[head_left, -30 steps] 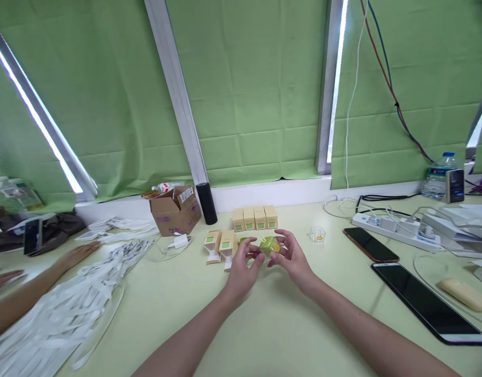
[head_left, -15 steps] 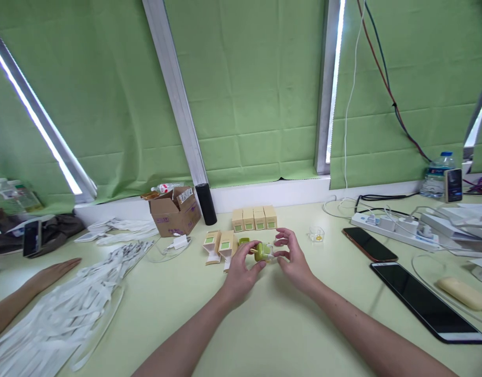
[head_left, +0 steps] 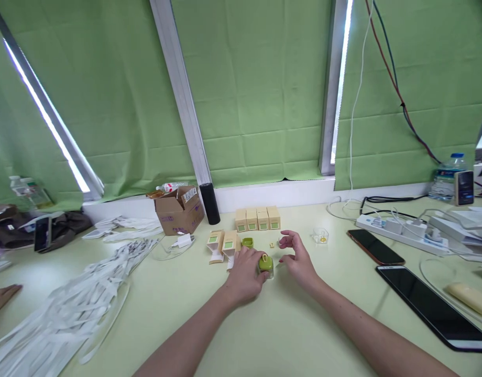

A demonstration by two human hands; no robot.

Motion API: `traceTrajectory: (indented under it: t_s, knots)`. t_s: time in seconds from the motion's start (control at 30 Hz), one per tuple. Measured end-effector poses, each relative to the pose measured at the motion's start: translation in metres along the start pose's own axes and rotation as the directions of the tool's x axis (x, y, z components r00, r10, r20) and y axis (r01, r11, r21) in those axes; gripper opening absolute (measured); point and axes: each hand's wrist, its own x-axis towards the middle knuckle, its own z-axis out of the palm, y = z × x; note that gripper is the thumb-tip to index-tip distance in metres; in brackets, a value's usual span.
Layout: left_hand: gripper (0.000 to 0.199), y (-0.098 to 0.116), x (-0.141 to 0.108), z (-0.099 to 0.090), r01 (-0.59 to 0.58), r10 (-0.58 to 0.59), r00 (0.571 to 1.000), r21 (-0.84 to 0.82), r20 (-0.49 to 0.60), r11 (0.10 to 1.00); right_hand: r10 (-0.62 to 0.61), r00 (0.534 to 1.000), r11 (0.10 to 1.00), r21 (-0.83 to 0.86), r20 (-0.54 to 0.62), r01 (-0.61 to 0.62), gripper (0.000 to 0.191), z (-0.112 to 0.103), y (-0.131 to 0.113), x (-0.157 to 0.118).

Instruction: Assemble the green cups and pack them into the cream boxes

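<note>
My left hand is closed around a small clear container with a green lid, which stands upright on the table. A pale yellow loop shows on top of that lid. Just right of it, my right hand is apart from the container, its fingers curved and spread. By its fingertips is a tiny pale piece, too small to make out. Behind my left hand sits a green square piece, and a tiny yellow piece lies near it. Two opened kraft boxes are left of these.
Several closed kraft boxes stand in a row behind. A clear box is to the right, with phones and a power strip beyond. White straps cover the left side, near another person's hand.
The green-lidded container was held sideways between my hands; now it is upright on the table in my left hand. The other person's hand at left has drawn back toward the edge.
</note>
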Motion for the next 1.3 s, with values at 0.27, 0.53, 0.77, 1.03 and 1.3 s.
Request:
traceTrajectory:
  t_s: [0.27,0.53,0.77,1.03,1.3]
  knots:
    - [0.035,-0.012,0.003,-0.007,-0.056,0.075,0.974,0.096,-0.212,0.994,-0.009,1.0,1.0,-0.015,0.005,0.009,0.067,-0.002,0.0,0.001]
    - [0.04,-0.038,0.013,-0.024,0.312,-0.08,0.89,0.471,-0.449,0.825,-0.027,0.999,0.999,-0.042,-0.038,0.026,0.059,-0.003,-0.007,-0.001]
    - [0.041,-0.045,0.021,-0.023,0.352,-0.125,0.895,0.509,-0.427,0.785,-0.049,0.998,0.997,-0.068,-0.048,0.046,0.053,-0.001,-0.012,-0.003]
    - [0.037,-0.053,0.029,-0.016,0.353,-0.142,0.905,0.524,-0.401,0.775,-0.056,0.997,0.995,-0.082,-0.045,0.052,0.048,0.001,-0.013,-0.004]
    - [0.038,-0.04,0.022,-0.035,0.278,0.056,0.846,0.529,-0.53,0.802,-0.115,0.993,0.986,-0.122,-0.025,0.111,0.041,0.002,-0.017,-0.007]
